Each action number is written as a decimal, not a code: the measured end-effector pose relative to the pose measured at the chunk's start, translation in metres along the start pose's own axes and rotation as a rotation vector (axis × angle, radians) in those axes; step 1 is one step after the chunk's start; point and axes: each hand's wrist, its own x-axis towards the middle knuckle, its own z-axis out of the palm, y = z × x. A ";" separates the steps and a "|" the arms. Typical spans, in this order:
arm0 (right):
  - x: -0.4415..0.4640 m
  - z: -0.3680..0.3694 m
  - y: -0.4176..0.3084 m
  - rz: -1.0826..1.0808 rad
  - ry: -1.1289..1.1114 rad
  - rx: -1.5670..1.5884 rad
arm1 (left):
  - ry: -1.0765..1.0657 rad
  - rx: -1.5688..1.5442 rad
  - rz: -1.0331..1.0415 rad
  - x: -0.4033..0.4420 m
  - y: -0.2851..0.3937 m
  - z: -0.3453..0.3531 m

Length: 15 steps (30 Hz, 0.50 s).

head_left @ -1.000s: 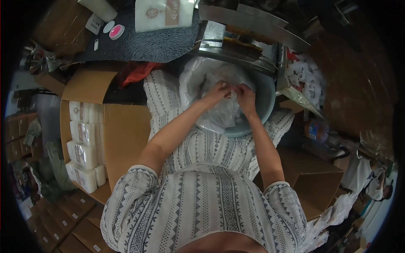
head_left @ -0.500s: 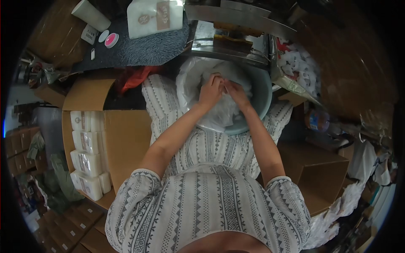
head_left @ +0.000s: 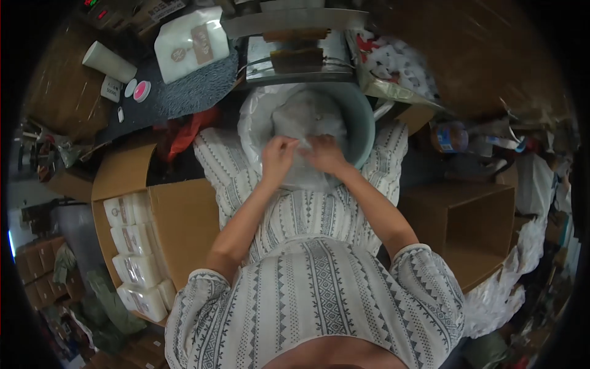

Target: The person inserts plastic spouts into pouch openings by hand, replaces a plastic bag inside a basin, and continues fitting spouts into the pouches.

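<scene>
A grey-green tub (head_left: 364, 138) stands between my knees, with thin translucent plastic (head_left: 310, 114) bunched inside and a clear plastic liner over its near-left rim. Over the tub, my left hand (head_left: 278, 161) is closed in a pinch, thumb against forefinger; what it holds, if anything, is too small to make out. Close on its right is my right hand (head_left: 327, 155), its fingers apart over the plastic and slightly blurred. A small gap separates the two hands.
At left, an open carton (head_left: 183, 227) holds stacked white packs (head_left: 134, 240). Another carton (head_left: 473, 227) is at right. Beyond the tub sits a metal machine (head_left: 295, 55); a white printed bag (head_left: 192, 46) and a cup (head_left: 109, 61) lie at upper left. White scraps (head_left: 396, 64) fill a box upper right.
My hands were together over the tub with fingertips touching; now they are apart and lower, nearer my body. The whole view has shifted, with the tub now further left.
</scene>
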 end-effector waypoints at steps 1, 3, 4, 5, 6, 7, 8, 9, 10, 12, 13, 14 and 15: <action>-0.004 -0.013 -0.011 0.116 -0.174 0.040 | -0.066 -0.001 -0.004 -0.004 0.000 -0.005; -0.004 -0.037 -0.025 0.283 -0.313 0.057 | -0.079 -0.025 -0.034 -0.010 0.000 -0.018; -0.007 -0.051 -0.032 0.515 -0.355 0.293 | -0.037 -0.053 -0.071 -0.009 -0.005 -0.029; -0.011 -0.063 -0.033 0.746 -0.371 0.535 | 0.083 -0.067 -0.112 -0.001 -0.020 -0.043; -0.018 -0.069 -0.033 0.844 -0.362 0.781 | 0.221 -0.229 -0.114 0.012 -0.043 -0.055; -0.028 -0.078 -0.030 0.923 -0.329 1.030 | 0.243 0.002 -0.124 0.024 -0.093 -0.075; -0.034 -0.106 -0.036 0.975 -0.266 1.004 | 0.177 -0.036 -0.101 0.020 -0.179 -0.101; -0.034 -0.145 -0.054 1.086 -0.244 1.041 | 0.061 -0.252 -0.434 0.056 -0.271 -0.129; -0.038 -0.171 -0.062 1.181 -0.222 1.084 | -0.057 -0.369 -0.517 0.053 -0.234 -0.123; -0.059 -0.195 -0.049 1.071 -0.124 1.188 | -0.228 -0.790 -0.786 0.062 -0.210 -0.119; -0.070 -0.210 -0.040 0.927 -0.084 1.297 | -0.237 -0.981 -0.873 0.062 -0.182 -0.106; -0.078 -0.238 -0.035 1.005 -0.066 1.201 | -0.239 -1.166 -0.968 0.048 -0.119 -0.098; -0.085 -0.272 -0.035 1.086 -0.056 1.116 | -0.126 -1.138 -1.028 0.037 -0.022 -0.081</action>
